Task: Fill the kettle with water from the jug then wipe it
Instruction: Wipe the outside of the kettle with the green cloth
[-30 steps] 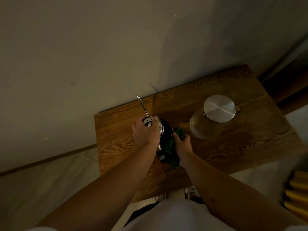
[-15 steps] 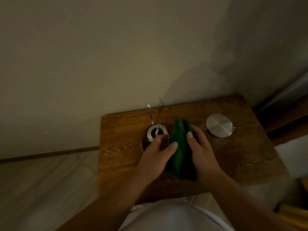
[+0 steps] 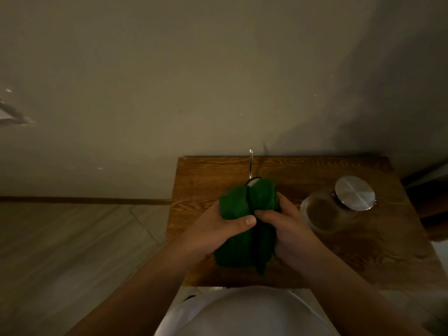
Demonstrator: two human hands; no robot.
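Note:
A green cloth [image 3: 244, 209] is draped over the kettle on the small wooden table [image 3: 351, 258]. Only the kettle's thin metal spout [image 3: 251, 163] and a sliver of its lid show above the cloth. My left hand [image 3: 218, 229] grips the cloth from the left, thumb across the front. My right hand [image 3: 286, 229] clasps it from the right, fingertips nearly meeting the left thumb. The glass jug [image 3: 324, 214] with a round metal lid [image 3: 355, 193] stands to the right, close to my right hand.
The table stands against a plain wall [image 3: 218, 81]. Pale floor [image 3: 72, 251] lies to the left, with a dark skirting strip along the wall. My white shirt [image 3: 242, 314] fills the bottom edge.
The left hand left the kettle's lid and joined the right on the cloth. The cloth now covers almost the whole kettle. The view has shifted so the table sits lower and further right.

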